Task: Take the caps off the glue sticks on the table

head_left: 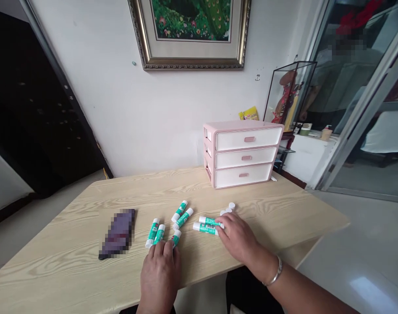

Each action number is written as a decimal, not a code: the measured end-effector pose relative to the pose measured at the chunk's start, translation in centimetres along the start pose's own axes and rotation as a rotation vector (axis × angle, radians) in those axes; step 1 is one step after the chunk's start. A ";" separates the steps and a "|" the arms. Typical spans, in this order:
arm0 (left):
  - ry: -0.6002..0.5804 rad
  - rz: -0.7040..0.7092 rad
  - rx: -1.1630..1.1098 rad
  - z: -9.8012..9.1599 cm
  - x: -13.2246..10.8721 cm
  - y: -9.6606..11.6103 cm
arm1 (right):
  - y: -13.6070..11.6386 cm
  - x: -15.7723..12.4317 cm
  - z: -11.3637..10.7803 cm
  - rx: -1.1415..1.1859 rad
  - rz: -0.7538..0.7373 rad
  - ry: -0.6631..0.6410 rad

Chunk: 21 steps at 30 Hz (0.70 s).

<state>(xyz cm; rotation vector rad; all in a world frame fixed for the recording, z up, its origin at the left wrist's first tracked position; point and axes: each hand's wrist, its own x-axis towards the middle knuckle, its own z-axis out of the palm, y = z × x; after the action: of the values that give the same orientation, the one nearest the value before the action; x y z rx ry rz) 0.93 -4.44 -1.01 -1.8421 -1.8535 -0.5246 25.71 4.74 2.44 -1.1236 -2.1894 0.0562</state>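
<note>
Several green-and-white glue sticks [182, 216] lie scattered near the front of a light wooden table [87, 205]. My left hand [160, 274] rests on the table, its fingers together on one glue stick [176, 238], right beside a pair of sticks [155, 233]. My right hand [238, 237], with a silver bangle on the wrist, lies with its fingertips on the ends of two sticks [206, 224] lying side by side. A few loose white caps [229, 208] sit just beyond that hand.
A pink three-drawer organiser [243, 152] stands at the table's back right, its drawers closed. A dark flat object [118, 233] lies left of the sticks. A framed picture [190, 32] hangs on the wall. Glass doors [359, 100] stand to the right.
</note>
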 end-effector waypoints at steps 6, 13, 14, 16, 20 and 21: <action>0.041 -0.017 -0.156 -0.9 -0.9 0.3 | -1.4 -1.3 2.3 -0.194 -0.040 -0.037; -0.185 -0.158 -0.719 -2.5 -1.5 3.4 | -2.3 -1.9 2.8 -0.027 0.074 -0.067; -0.243 -0.200 -0.813 -2.8 -1.3 3.8 | -2.7 -2.2 2.7 0.080 0.126 -0.064; -0.316 -0.277 -0.988 -3.4 -0.6 4.4 | -3.8 -3.1 2.3 0.320 0.223 -0.072; -0.373 -0.355 -1.290 -4.7 0.7 5.2 | -6.5 -5.3 1.1 0.734 0.271 -0.194; -0.379 -0.368 -1.336 -4.9 0.8 5.4 | -7.0 -5.7 0.9 0.793 0.262 -0.238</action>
<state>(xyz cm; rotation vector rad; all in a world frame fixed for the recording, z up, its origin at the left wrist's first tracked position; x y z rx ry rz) 6.62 -6.52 3.16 -2.4211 -2.3215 -2.0446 22.57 -3.63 0.95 -0.9404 -1.8897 1.1134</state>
